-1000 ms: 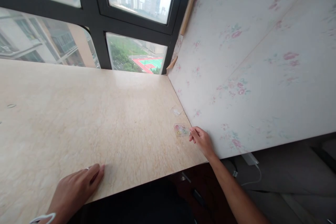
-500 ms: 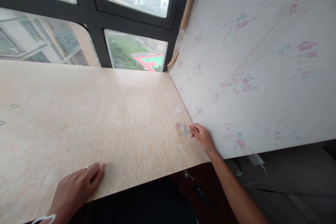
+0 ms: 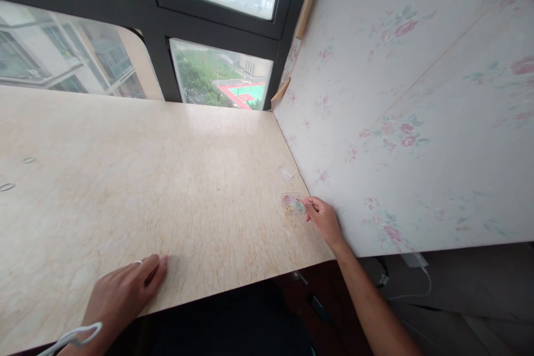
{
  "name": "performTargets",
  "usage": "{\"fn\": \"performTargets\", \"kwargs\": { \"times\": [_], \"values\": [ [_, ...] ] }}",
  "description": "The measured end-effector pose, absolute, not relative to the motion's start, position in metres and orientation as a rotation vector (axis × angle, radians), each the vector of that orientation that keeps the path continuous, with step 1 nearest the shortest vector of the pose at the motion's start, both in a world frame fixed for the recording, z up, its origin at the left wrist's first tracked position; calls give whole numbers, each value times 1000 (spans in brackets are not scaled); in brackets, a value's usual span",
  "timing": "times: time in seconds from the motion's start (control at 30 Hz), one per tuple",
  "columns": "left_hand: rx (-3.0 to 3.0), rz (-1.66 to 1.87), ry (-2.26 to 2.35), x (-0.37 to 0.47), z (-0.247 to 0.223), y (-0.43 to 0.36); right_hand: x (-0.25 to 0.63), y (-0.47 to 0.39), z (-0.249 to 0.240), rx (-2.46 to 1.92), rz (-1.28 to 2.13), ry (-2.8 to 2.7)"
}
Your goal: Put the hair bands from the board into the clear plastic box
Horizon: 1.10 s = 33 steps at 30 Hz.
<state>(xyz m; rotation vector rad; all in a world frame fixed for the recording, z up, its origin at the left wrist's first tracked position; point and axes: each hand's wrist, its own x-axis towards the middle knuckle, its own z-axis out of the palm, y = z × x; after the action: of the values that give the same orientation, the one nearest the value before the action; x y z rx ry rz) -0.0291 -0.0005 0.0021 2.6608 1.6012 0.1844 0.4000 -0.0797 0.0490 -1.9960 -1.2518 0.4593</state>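
A small clear plastic box (image 3: 287, 210) lies on the marble-patterned sill by the wall, holding several coloured loops that look like little hair ties in pink, yellow and green. My right hand (image 3: 320, 216) is closed, with thumb and index finger pinched at the box's right edge; the fingertips partly cover that end. On the left near the front edge, my left hand (image 3: 125, 288) rests on the sill with its fingers curled under and thumb alongside. It touches only the surface, as far as shows. A ring is on one finger, and a white cord loop (image 3: 85, 334) hangs at the wrist.
A crumpled clear plastic scrap (image 3: 287, 173) lies behind the box. Two thin loops (image 3: 7, 187) are at the far left of the sill (image 3: 175, 178). The flowered wall (image 3: 375, 139) bounds the right side, and a dark-framed window (image 3: 156, 50) stands behind.
The view has shifted slightly, so everything sits a little further right. My right hand stays at the box and my left hand stays resting on the sill.
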Motion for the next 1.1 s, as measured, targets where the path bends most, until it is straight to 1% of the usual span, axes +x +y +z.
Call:
{"fn": "performTargets", "kwargs": {
  "times": [0.4, 0.83, 1.1],
  "values": [
    [2632, 349, 1590, -25, 8, -2, 399, -83, 47, -2082, 444, -1227],
    [2672, 256, 1623, -26, 6, -3, 396, -82, 46, -2182, 313, -1284],
    [2671, 361, 1605, -28, -1, -1, 379, -94, 50, -2091, 318, -1237]
  ]
}}
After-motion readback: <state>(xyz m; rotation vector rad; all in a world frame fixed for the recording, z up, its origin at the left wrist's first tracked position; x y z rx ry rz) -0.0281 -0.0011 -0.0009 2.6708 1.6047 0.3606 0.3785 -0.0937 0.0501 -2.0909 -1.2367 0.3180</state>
